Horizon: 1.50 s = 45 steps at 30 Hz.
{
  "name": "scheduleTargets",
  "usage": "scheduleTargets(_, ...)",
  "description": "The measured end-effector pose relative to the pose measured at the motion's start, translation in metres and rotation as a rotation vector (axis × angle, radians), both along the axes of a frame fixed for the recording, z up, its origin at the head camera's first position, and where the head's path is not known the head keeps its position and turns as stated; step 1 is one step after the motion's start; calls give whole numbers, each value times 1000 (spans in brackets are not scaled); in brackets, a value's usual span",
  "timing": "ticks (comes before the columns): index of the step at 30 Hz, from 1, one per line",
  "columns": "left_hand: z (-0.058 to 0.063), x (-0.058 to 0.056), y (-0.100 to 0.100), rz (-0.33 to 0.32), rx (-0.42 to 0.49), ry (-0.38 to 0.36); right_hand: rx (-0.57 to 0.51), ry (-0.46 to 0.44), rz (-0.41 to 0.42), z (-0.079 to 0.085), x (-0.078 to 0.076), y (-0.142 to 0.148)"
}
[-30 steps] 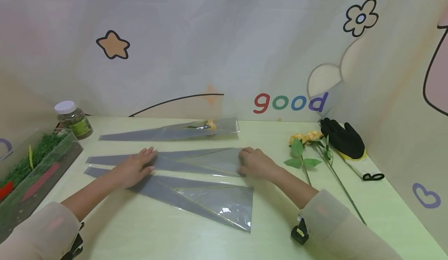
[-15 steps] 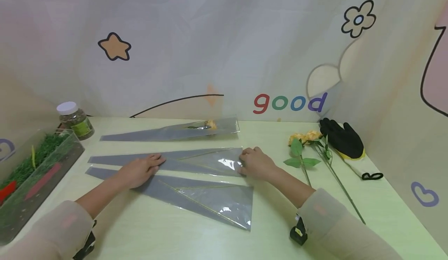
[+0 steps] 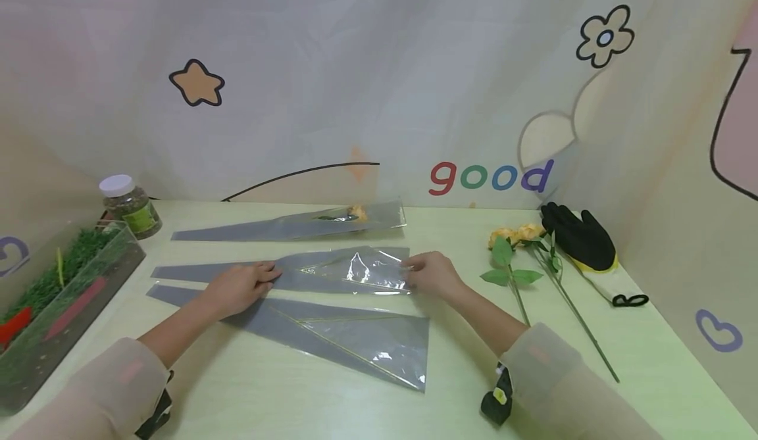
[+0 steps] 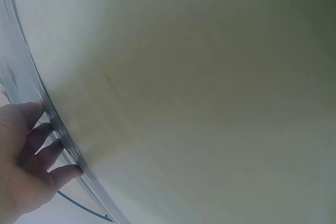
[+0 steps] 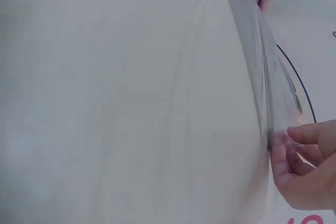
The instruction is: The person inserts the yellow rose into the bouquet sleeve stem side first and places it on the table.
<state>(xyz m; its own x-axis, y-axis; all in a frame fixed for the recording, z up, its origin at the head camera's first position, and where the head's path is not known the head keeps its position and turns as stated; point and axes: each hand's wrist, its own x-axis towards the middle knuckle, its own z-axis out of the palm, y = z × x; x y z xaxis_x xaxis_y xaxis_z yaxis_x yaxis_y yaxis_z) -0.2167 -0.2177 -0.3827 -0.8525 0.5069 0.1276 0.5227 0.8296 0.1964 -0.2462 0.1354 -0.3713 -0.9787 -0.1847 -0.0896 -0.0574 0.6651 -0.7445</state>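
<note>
A tapering flower sleeve [image 3: 349,274], grey with a transparent wide end, lies across the middle of the table. On its narrow half rests my left hand [image 3: 239,287], its fingertips lying on the film at the edge in the left wrist view. My right hand [image 3: 435,274] pinches the film at the wide end between thumb and fingers; in the right wrist view the film bunches at those fingertips [image 5: 278,145]. The upper layer bulges there with bright glints. Nearer me is a second flat sleeve [image 3: 349,328], partly under my left forearm.
Behind lies a third sleeve [image 3: 272,229] with a yellow flower [image 3: 357,213] inside. To the right are loose yellow flowers [image 3: 529,231] on long stems and a black work glove [image 3: 583,239]. At left stand a lidded jar [image 3: 133,210] and a clear box [image 3: 127,246] with green turf.
My left hand has slid right along the middle sleeve and then settled. My right hand now pinches the wide end's edge, and the film there has lifted and puffed up.
</note>
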Motion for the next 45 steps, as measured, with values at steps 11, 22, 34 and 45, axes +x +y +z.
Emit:
scheduleTargets(11,3,-1,4,57,5,-31,-443,-207,-216,1,0,7)
scheduleTargets(22,1,3,-1,108,82,-94,-427,-274,-64,-1,1,6)
scheduleTargets(34,4,-1,-8,136,123,-145,-337,-240,-26,8,2,2)
scheduleTargets(45,18,-17,28,165,173,-94,-343,-250,0,7,3,4)
